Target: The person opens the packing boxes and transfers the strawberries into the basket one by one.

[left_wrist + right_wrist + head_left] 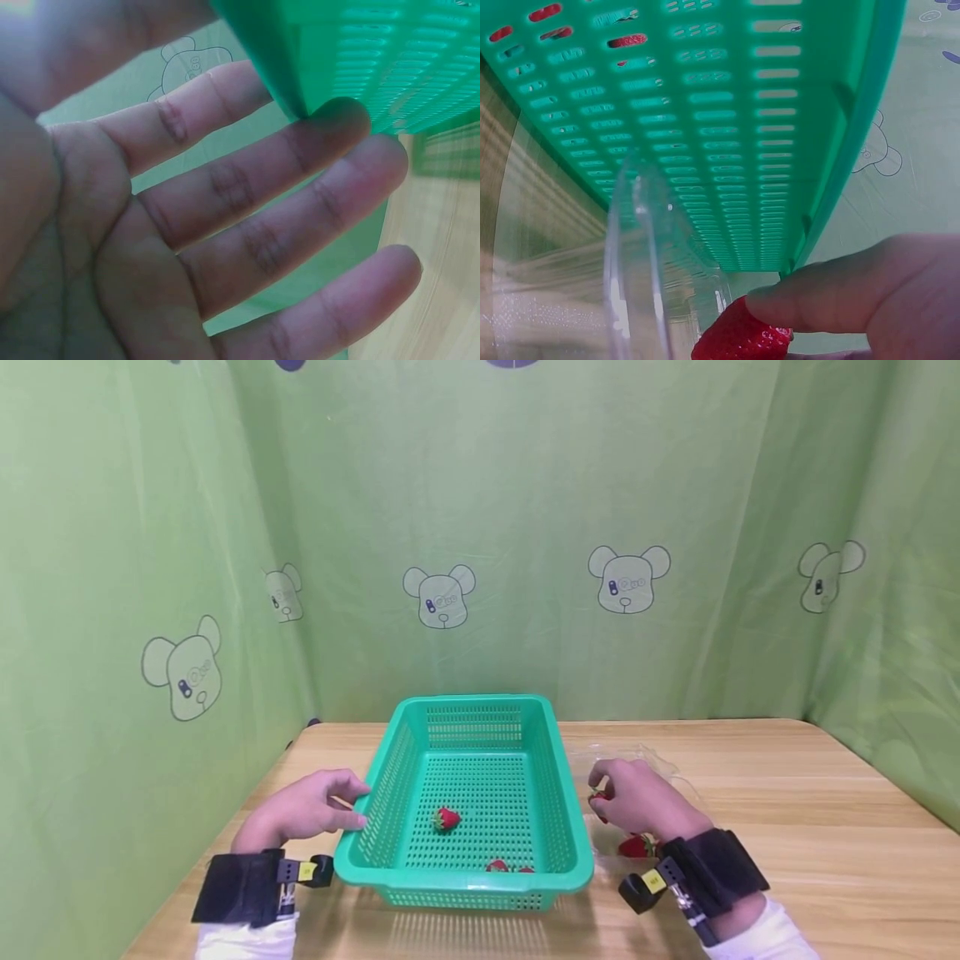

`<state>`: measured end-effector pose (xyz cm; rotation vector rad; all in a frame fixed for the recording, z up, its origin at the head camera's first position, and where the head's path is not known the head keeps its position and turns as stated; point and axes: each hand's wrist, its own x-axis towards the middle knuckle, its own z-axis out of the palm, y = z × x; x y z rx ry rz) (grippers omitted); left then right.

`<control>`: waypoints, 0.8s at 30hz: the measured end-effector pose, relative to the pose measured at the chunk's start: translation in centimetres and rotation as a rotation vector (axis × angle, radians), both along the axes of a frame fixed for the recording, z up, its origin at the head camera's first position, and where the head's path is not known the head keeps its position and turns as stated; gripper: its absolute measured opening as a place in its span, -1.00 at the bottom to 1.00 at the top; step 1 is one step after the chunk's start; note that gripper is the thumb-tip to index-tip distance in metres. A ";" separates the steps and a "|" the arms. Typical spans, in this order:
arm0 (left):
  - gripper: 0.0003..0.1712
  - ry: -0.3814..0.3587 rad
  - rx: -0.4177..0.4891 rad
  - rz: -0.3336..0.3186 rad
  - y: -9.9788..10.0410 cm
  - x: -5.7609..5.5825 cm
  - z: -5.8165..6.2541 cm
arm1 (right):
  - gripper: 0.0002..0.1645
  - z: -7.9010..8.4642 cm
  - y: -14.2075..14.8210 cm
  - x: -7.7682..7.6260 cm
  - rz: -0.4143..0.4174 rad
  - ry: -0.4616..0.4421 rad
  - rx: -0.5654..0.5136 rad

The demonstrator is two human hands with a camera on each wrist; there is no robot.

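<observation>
A green slotted plastic basket (472, 882) stands on the table. My left hand (315, 810) holds its left rim, with the thumb over the rim and the long fingers (247, 180) against the outside below it. Right of the basket, my right hand (637, 793) pinches a red strawberry (742, 334) between thumb and fingers, above a clear plastic box (637, 255). Another strawberry (637, 846) lies under that hand, partly covered by it. Inside the basket, one strawberry (447, 818) rests near the middle; two more, including a strawberry (497, 866), are half hidden by the front rim.
The wooden table (810, 810) extends to the right. A green curtain (525, 635) printed with bear heads closes off the back and both sides. The clear box sits close against the basket's right side.
</observation>
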<state>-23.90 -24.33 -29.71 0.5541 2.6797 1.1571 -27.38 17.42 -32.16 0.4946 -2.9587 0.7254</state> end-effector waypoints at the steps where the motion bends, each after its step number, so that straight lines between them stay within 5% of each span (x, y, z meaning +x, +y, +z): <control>1: -0.65 -0.002 0.002 0.000 0.0 0.0 0.0 | -0.74 0.0 0.0 0.0 -0.001 -0.003 0.000; 24: -0.59 -0.011 0.003 0.017 0.1 -0.1 0.0 | -0.76 0.9 -0.3 0.5 0.000 0.017 -0.034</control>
